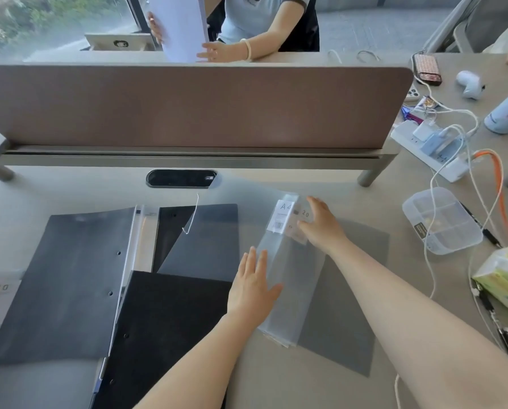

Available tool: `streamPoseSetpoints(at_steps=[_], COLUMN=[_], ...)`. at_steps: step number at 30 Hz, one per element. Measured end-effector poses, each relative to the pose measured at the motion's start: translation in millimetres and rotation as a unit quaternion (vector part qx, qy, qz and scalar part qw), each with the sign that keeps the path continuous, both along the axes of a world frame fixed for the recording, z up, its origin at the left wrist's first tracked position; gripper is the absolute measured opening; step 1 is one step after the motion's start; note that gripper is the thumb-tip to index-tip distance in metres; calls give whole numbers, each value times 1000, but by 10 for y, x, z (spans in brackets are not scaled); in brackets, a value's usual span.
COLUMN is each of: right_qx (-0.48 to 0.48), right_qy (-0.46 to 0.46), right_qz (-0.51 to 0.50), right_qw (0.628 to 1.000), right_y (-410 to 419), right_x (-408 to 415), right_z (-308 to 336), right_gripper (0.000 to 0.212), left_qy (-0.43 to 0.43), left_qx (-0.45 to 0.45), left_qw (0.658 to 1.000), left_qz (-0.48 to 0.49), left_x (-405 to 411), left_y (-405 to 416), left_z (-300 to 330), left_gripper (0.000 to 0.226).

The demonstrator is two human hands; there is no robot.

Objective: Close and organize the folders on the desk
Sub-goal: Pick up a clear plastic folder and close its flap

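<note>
A translucent folder point(291, 267) with an "A4" label lies open on the desk, its spine raised and a grey flap point(344, 305) spread to the right. My right hand point(320, 225) touches the spine's far end beside the "20" mark, fingers apart. My left hand point(254, 281) lies flat against the folder's left side, fingers spread. An open black folder point(69, 278) lies at the left. A second black folder point(170, 332) overlaps it near the front edge. Behind these lies a dark grey folder point(205, 240) with a lifted clear cover.
A brown divider panel point(188, 107) closes the far side of the desk. On the right are a clear compartment box point(441, 222), a power strip point(430, 149) with cables, an orange cable point(500, 196), a tissue pack point(506, 278) and pens. A person behind the divider holds paper.
</note>
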State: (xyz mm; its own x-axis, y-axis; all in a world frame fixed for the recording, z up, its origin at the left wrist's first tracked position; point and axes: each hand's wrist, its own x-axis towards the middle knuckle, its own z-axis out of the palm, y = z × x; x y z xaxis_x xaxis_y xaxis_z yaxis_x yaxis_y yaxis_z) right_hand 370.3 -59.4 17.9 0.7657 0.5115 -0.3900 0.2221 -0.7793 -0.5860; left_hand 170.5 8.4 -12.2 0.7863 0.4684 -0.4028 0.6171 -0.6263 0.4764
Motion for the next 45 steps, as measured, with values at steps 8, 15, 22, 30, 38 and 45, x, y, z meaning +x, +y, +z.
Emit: streamPoseSetpoints(at_steps=[8, 15, 22, 30, 38, 45], right_qx=[-16, 14, 84, 202, 297, 360], right_qy=[29, -4, -60, -61, -57, -99], right_qz=[6, -24, -82, -132, -122, -81], right_qw=[999, 1000, 991, 969, 945, 924], right_y=[134, 171, 161, 47, -78, -199], right_x=[288, 395, 345, 157, -164, -502], right_z=[-172, -236, -6, 429, 949, 1423], right_gripper=[68, 50, 22, 11, 22, 24], left_qy=[-11, -9, -45, -112, -160, -224], left_qx=[22, 30, 16, -21, -65, -69], left_qw=[1000, 999, 999, 992, 982, 961], left_qz=[9, 8, 16, 50, 82, 146], left_x=[77, 92, 106, 106, 89, 5], left_y=[-49, -82, -135, -190, -341, -467], left_z=[-152, -189, -99, 250, 644, 1040], left_gripper=[83, 83, 83, 67, 73, 10])
